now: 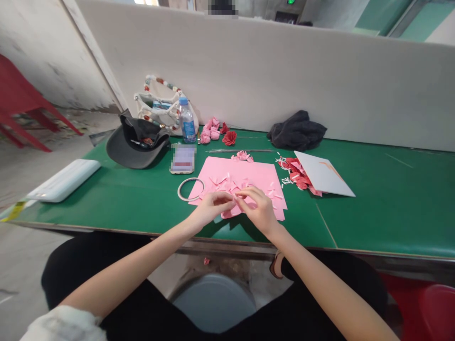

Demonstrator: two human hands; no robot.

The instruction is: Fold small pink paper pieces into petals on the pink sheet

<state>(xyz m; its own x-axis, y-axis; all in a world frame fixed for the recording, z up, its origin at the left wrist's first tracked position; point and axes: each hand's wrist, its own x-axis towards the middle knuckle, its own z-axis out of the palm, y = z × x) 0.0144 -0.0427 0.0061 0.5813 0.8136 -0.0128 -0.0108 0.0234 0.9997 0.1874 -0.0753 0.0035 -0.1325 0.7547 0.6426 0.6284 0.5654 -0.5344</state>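
My left hand [215, 206] and my right hand [259, 208] meet over the pink sheets, with fingertips pinched close together. Between them is a small piece of pink paper [231, 211], partly covered by the fingers. Beneath lie pink paper sheets [245, 168], strewn with cut pink pieces that have white strips on them. A roll of tape [180, 191] lies flat at the sheets' left edge, close to my left hand. Just beyond the sheets sits a pink paper flower [242, 156].
Farther back are red paper roses [229, 138], pink folded flowers [209, 131], a water bottle [187, 121], thin wires [241, 150] and a black cloth [297, 131]. A phone [183, 158], cap [138, 144] and beaded bag [192, 116] stand left. At right, a white board [323, 175] leans over red petals [297, 173].
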